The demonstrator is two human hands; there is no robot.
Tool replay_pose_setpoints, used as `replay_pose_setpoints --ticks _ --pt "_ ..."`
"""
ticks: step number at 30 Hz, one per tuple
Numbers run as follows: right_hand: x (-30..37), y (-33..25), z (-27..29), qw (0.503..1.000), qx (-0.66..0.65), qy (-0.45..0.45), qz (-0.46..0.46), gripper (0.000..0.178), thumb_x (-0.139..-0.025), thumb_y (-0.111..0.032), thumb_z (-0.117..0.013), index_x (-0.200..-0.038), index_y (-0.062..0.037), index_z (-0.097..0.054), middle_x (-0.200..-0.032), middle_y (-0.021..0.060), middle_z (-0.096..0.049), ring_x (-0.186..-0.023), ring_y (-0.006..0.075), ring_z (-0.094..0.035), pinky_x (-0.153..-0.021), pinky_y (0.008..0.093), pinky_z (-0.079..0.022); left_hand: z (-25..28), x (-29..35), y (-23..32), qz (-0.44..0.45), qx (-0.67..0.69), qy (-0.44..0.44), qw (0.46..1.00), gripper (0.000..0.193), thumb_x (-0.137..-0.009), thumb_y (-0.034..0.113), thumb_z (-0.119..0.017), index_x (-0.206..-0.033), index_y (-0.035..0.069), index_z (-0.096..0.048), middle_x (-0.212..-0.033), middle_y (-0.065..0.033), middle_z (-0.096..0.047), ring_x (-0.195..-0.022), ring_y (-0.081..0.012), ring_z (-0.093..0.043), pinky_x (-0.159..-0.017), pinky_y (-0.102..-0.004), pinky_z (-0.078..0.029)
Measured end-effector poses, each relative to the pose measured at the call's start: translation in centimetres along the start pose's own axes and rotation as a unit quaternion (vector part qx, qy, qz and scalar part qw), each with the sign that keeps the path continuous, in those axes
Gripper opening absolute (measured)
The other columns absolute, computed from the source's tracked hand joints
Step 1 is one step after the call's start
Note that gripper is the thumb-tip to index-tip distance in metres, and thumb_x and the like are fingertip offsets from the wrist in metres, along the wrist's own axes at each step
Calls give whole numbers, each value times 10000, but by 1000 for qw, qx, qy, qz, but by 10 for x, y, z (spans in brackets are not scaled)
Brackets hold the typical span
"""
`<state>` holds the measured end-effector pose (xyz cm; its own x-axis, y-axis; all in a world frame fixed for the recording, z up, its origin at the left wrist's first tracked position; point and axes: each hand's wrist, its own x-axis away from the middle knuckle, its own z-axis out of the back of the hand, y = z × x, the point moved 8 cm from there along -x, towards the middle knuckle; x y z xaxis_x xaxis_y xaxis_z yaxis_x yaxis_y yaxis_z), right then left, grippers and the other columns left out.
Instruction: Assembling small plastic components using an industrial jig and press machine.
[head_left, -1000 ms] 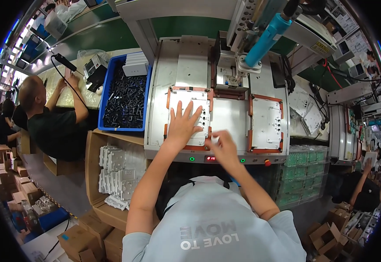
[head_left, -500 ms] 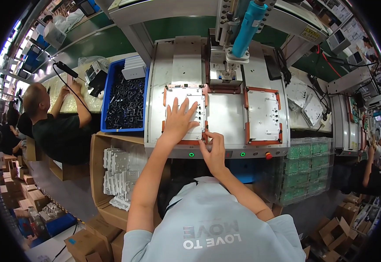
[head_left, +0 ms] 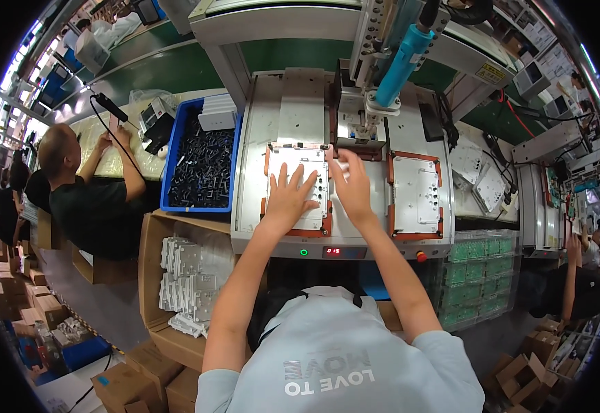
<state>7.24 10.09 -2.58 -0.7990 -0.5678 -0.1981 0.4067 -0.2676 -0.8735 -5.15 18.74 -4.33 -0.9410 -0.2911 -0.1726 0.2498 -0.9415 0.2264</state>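
My left hand (head_left: 290, 201) lies flat with fingers spread on a white plate (head_left: 311, 219), which sits in the left orange-edged fixture (head_left: 267, 164). Beside that fixture's far right corner is my right hand (head_left: 353, 186), its fingers apart and pointing away from me. Nothing shows in its grasp; whether its fingertips touch the corner, I cannot tell. A similar white plate (head_left: 410, 196) rests in the right fixture (head_left: 392, 221). Between and behind the two fixtures stands a metal press head under a blue cylinder (head_left: 404, 65).
Left of the machine, a blue bin (head_left: 165, 186) holds many small dark parts and stacked white pieces. Below it, a cardboard box (head_left: 150, 275) contains whitish plates. Clear trays of green boards (head_left: 479, 279) stand right. A co-worker (head_left: 93, 186) sits left. A red knob (head_left: 421, 257) projects from the front.
My right hand has moved from the left fixture's near right corner to its far right corner. My left hand stays flat on the plate. A red display on the front panel is now uncovered.
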Motion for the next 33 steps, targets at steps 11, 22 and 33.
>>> replay_pose_setpoints --ticks 11,22,33 --pt "-39 22 -58 977 175 101 66 159 -862 -181 -573 -861 -39 -646 -897 109 -631 -886 295 -570 -812 392 -482 -9 3 -5 1 11 -32 999 700 -769 385 -718 -1385 200 -442 -1402 -146 -392 -1302 -482 -305 -974 -667 -327" --pt "25 38 3 992 -125 21 5 289 -918 -120 -571 -1187 -21 -608 -1128 167 -629 -1002 269 -624 -830 328 -492 42 49 -29 107 249 98 958 404 -909 83 -581 -1307 52 -514 -1328 -160 -502 -1300 -341 -413 -1051 -382 -346" --pt "-47 36 -39 989 -71 -44 123 180 -871 -118 -606 -1004 -22 -682 -990 125 -661 -928 268 -629 -825 327 -488 0 179 -77 354 436 215 799 379 -982 145 -502 -1315 -37 -488 -1292 -131 -552 -1177 -199 -532 -1006 -303 -396"
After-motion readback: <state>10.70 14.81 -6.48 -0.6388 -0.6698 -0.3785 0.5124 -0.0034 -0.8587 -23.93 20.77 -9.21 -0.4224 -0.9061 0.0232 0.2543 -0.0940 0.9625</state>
